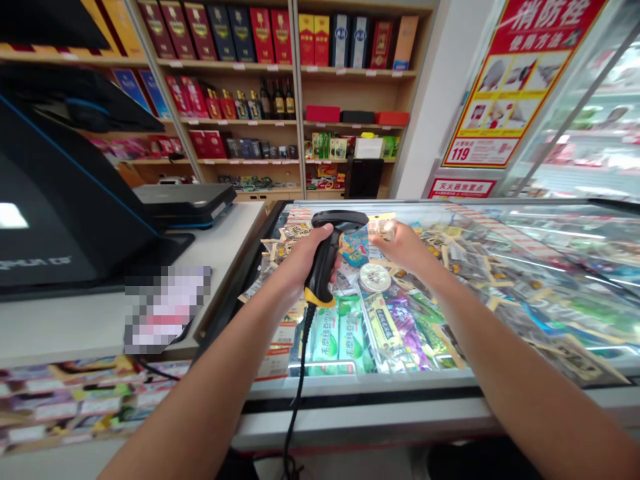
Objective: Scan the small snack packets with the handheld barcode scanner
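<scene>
In the head view my left hand (305, 257) is wrapped round the grip of a black and yellow barcode scanner (326, 260). The scanner's head points to the right, and its cable hangs from the handle. Facing it, my right hand (400, 247) pinches a small pale yellow packet (384, 225); its printing is too small to read. Both hands are above the glass-topped freezer (390, 385). Beneath them are a round silvery-white lid (375, 277), green-and-white ice-cream packs (326, 337) and a purple pack (406, 330).
At the left, a counter (233, 230) carries a dark checkout terminal (65, 200), a black scale (187, 200) and a blurred-out flat object (170, 310). Several brown snack packets (467, 263) lie over the freezer's right side. Shelves of boxed bottles (270, 33) stand behind.
</scene>
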Available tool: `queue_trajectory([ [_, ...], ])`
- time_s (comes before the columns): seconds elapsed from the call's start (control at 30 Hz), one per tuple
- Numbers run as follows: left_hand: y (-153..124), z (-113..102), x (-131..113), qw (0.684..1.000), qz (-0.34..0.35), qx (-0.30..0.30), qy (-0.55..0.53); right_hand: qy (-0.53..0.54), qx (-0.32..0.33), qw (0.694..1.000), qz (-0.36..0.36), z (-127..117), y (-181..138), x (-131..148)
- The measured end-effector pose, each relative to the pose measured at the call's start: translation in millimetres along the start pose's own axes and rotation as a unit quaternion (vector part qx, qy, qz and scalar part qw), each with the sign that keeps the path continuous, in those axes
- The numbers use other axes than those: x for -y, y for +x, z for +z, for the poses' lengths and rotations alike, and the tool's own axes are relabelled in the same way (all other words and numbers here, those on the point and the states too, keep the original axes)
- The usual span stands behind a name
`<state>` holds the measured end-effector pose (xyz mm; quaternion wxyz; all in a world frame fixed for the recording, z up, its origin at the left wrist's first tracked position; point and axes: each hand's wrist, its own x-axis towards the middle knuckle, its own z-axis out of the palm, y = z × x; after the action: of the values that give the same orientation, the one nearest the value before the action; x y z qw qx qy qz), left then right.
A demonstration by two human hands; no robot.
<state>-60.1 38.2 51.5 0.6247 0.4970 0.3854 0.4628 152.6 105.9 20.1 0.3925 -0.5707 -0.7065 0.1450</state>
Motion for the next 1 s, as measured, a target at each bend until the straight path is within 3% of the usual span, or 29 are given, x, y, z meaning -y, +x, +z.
queue_trajectory([
  [0.23,3,-3,2,1.000,0.009,-0.004,-0.003,-0.037,0.008,0.999,0.001,-4,0,-4],
  [0.33,6,-11,-1,0.999,0.023,-0.033,0.005,-0.069,0.061,0.996,-0.018,-14,-3,-3],
  [0.43,9,-21,-6,0.997,0.049,-0.051,-0.007,-0.121,0.231,0.963,-0.061,-29,-13,5],
  [0.5,9,-25,-9,0.997,0.058,-0.055,-0.019,-0.162,0.383,0.907,-0.066,-39,-24,12],
  [0.57,7,-25,-11,0.996,0.060,-0.057,-0.026,-0.221,0.465,0.856,-0.041,-45,-38,16],
  [0.63,5,-23,-13,0.996,0.059,-0.054,-0.026,-0.306,0.447,0.840,-0.028,-48,-53,13],
  [0.77,-2,-17,-16,0.996,0.060,-0.055,-0.020,-0.398,0.336,0.849,-0.089,-49,-75,-6],
  [0.87,-5,-16,-18,0.996,0.059,-0.060,-0.018,-0.342,0.299,0.874,-0.172,-45,-82,-10],
  [1.0,-5,-16,-19,0.996,0.051,-0.064,-0.019,-0.228,0.283,0.902,-0.235,-24,-87,16],
])
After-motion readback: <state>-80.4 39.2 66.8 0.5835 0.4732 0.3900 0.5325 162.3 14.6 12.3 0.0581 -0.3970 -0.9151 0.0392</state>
